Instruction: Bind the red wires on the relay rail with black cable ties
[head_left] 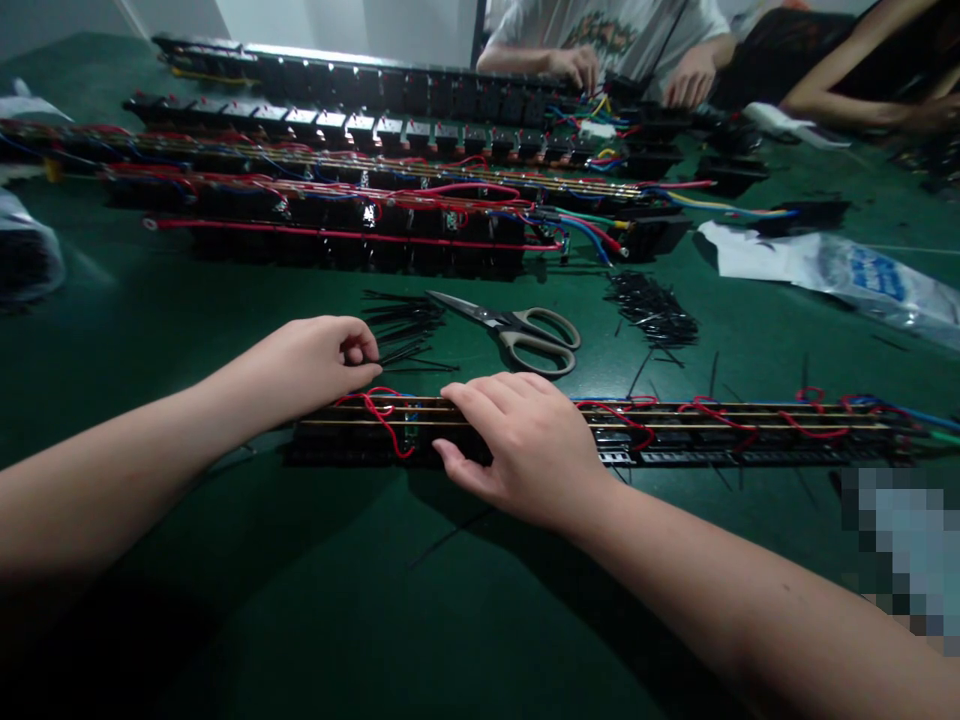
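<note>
A long black strip assembly [667,440] lies across the table, with brass-coloured rods and red and blue wires along its top. My right hand [525,445] is wrapped over its middle, thumb on the near side and fingers on the far side. Just beyond its left end, my left hand [330,355] is closed, fingers curled at loose black cable ties [409,318]. A thin black tie appears pinched there, though the fingers partly hide it. Scissors [517,335] with grey-black handles lie closed beyond my right hand. Several thin ties stick out from the strip's right half.
More wired black strips [360,245] lie in rows farther back. Another pile of cable ties [652,308] is right of the scissors. Plastic bags [862,270] [26,245] lie at both sides. Across the table, a co-worker's hands [574,68] work at wires; another person's arm shows at right.
</note>
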